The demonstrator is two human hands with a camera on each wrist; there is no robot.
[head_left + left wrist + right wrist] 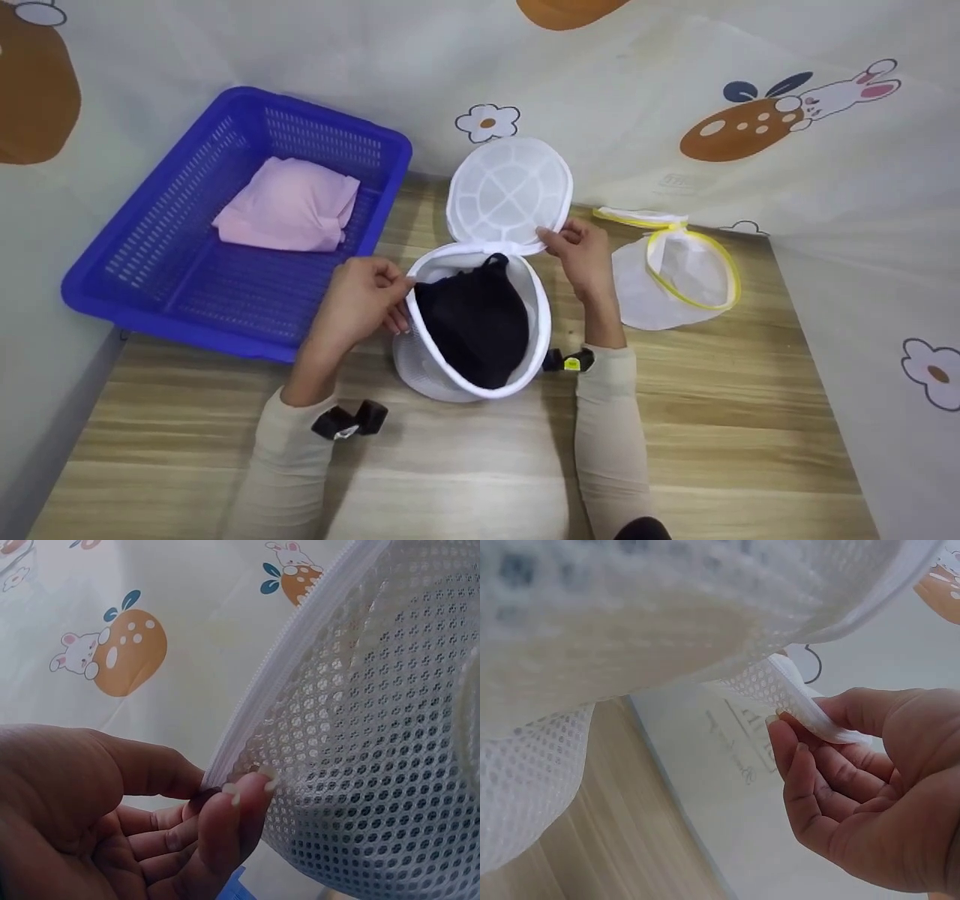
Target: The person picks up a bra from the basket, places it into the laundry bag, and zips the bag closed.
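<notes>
A white mesh laundry bag [541, 337] stands with its round lid [510, 193] flipped back toward the wall. Inside it lies a black bra [476, 322], a small loop of it showing near the hinge. My left hand [364, 296] pinches the bag's rim on its left side; the left wrist view has thumb and fingertips on the white zipper edge [281, 656]. With thumb and fingers, my right hand [581, 255] pinches the lid's edge at its lower right, and the right wrist view shows this white edging [810, 709] between them.
To the left, a blue plastic basket [157, 319] holds a folded pink cloth item [289, 206]. A second mesh bag with yellow trim [731, 270] lies open on the right of the wooden table [720, 420]. A patterned sheet [637, 97] hangs behind.
</notes>
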